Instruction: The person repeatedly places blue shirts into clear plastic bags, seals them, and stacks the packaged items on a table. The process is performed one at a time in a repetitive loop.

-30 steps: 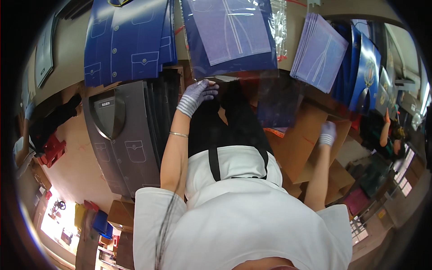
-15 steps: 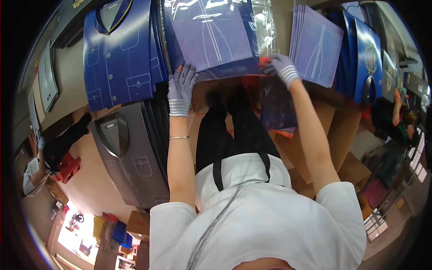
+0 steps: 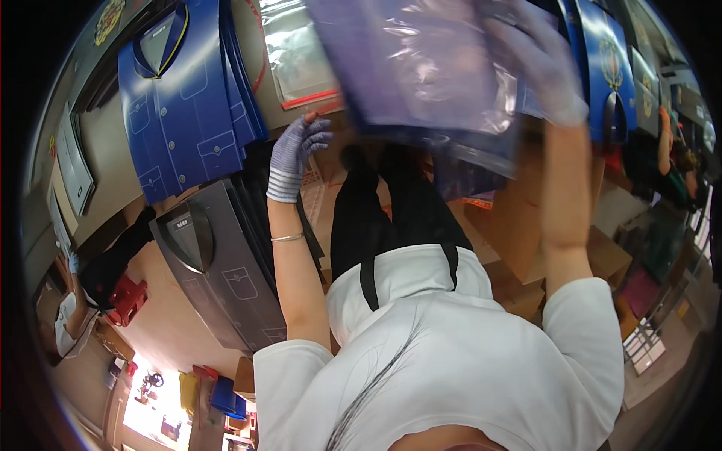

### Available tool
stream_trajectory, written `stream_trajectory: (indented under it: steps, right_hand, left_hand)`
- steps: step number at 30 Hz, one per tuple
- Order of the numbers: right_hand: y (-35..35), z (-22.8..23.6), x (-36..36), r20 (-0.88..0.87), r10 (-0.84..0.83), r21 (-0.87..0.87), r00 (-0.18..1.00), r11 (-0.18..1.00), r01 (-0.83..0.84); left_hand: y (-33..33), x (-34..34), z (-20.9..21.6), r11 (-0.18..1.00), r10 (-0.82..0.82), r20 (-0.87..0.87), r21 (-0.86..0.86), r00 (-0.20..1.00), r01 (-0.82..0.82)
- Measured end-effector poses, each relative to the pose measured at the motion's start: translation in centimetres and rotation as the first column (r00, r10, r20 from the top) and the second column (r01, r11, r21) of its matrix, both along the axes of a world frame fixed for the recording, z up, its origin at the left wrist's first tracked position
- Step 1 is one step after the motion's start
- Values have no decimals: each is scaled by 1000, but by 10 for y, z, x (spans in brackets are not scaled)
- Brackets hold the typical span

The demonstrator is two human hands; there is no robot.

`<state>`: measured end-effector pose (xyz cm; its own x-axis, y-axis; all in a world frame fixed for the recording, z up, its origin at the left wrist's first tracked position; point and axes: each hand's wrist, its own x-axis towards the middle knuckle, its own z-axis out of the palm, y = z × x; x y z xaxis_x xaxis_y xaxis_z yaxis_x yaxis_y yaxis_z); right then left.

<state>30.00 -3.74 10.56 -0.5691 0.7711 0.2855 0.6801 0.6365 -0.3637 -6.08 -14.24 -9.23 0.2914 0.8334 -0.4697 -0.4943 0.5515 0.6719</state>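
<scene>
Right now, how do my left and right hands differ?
Your left hand appears empty; your right hand holds the plastic-wrapped blue-purple packet near its right side. The left hand looks sharp, the right blurred. A bracelet shows beyond the left glove, none beyond the right. Both hands are gloved.

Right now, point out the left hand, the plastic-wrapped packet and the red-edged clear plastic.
Left hand (image 3: 290, 156): head view, middle of its gloved back.
Plastic-wrapped packet (image 3: 417, 71): head view, middle of its blurred face.
Red-edged clear plastic (image 3: 296, 59): head view, above its red edge.
</scene>
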Motion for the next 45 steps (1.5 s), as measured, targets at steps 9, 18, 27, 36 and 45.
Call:
stream_trajectory:
  steps: [9, 18, 27, 36, 45]
  right_hand:
    - [-139, 33, 132, 581, 159, -521, 798, 826, 214]
    - [-180, -320, 70, 736, 647, -655, 202, 755, -28]
    - [-157, -294, -2, 693, 503, -582, 517, 813, -12]
    - [-141, -78, -154, -79, 37, -438, 996, 897, -68]
    - [-106, -10, -166, -342, -507, -310, 791, 856, 414]
  left_hand:
    - [-20, 47, 27, 937, -345, -126, 3, 930, 348]
    - [-7, 54, 112, 884, 106, -791, 353, 603, 308]
    - [95, -47, 100, 974, 185, -644, 21, -742, 225]
    - [114, -4, 269, 793, 577, -760, 434, -298, 428]
    - [74, 94, 325, 603, 694, -500, 797, 518, -38]
